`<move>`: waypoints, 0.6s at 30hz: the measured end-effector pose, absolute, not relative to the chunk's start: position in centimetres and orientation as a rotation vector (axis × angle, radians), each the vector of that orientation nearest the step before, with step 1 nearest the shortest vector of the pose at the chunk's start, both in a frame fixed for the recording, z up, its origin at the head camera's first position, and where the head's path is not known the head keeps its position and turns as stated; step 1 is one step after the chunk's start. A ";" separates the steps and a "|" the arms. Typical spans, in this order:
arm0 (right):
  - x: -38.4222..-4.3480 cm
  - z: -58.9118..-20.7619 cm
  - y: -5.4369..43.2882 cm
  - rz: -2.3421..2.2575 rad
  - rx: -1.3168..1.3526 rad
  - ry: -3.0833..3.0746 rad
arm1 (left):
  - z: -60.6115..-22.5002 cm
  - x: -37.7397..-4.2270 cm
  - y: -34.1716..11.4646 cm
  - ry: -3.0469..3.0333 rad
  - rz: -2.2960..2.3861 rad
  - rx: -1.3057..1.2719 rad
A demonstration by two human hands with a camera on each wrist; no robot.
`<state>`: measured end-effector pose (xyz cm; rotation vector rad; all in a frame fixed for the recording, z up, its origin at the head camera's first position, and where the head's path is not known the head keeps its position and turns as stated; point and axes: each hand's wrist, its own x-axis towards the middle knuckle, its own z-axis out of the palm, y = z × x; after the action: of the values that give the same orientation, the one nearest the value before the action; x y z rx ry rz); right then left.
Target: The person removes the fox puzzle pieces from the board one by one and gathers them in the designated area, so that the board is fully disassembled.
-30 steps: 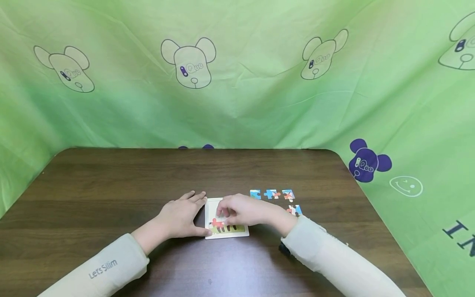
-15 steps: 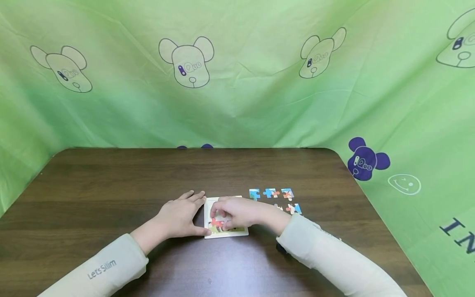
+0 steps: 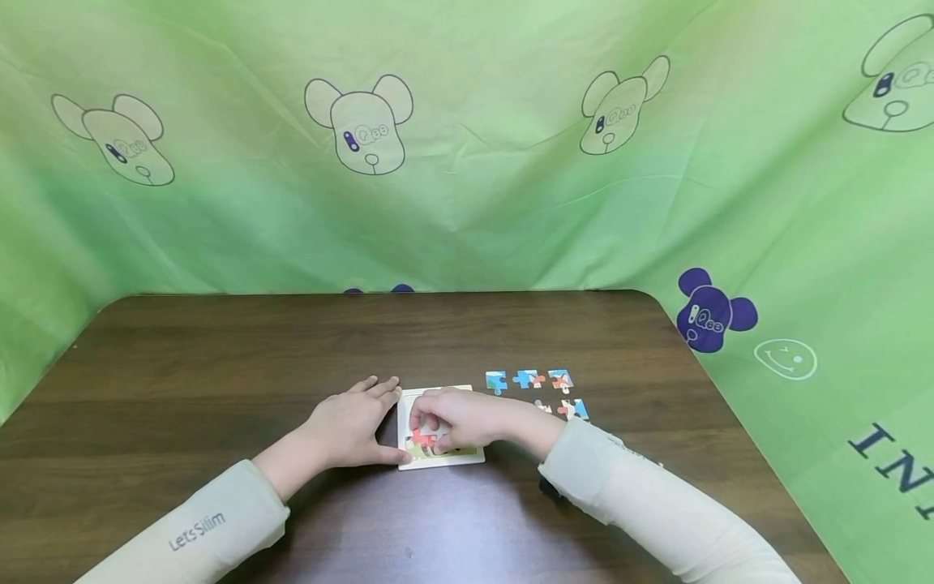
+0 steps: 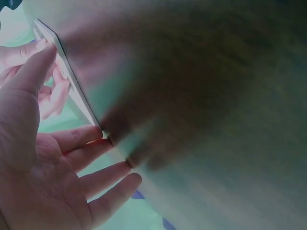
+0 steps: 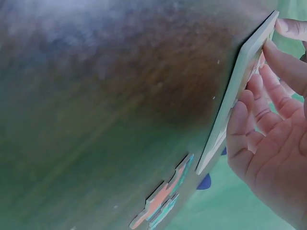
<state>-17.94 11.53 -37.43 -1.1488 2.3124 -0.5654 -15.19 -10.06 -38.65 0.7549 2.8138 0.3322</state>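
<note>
A small white-framed puzzle tray (image 3: 445, 465) lies on the table with part of a picture in it. My left hand (image 3: 350, 426) is spread at its left side, thumb on the near-left corner and fingers extended along the table. Over the tray bends my right hand (image 3: 467, 418); its thumb and curled fingers close around a red puzzle piece (image 3: 421, 438) at the left. That hand covers much of the tray's right half. In the right wrist view, the thumb and fingertips meet the face of the tray (image 5: 230, 86).
Several loose jigsaw pieces lie right of the tray, among them a blue-green piece (image 3: 496, 381), a blue-and-orange piece (image 3: 527, 379) and a red-and-blue piece (image 3: 574, 409) by the right forearm. A green printed curtain (image 3: 452, 203) hangs behind the brown table (image 3: 292, 341).
My right hand has shifted slightly left and lower over the tray, its thumb and fingers coming around the red piece. The left hand keeps its place at the tray.
</note>
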 end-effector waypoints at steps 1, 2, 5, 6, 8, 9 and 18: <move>-17.9 -37.4 11.5 -0.572 -1.143 2.309 | -38.7 -15.2 -10.1 2.813 0.333 0.763; -17.9 -37.4 11.5 -0.578 -1.136 2.307 | -38.7 -15.3 -10.2 2.811 0.332 0.769; -18.0 -37.4 11.4 -0.619 -1.112 2.289 | -38.8 -15.4 -10.3 2.807 0.320 0.783; -18.0 -37.5 11.4 -0.633 -1.103 2.284 | -38.8 -15.4 -10.3 2.805 0.315 0.785; -18.0 -37.5 11.5 -0.664 -1.093 2.267 | -38.8 -15.5 -10.3 2.801 0.306 0.788; -18.0 -37.5 11.6 -0.684 -1.091 2.257 | -38.7 -15.5 -10.3 2.800 0.302 0.790; -18.1 -37.7 11.8 -0.846 -1.084 2.170 | -38.7 -15.4 -10.3 2.800 0.293 0.784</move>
<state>-18.11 11.84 -37.66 -1.0845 2.1701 -0.8460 -15.37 -10.34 -38.73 0.7838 2.7997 0.2926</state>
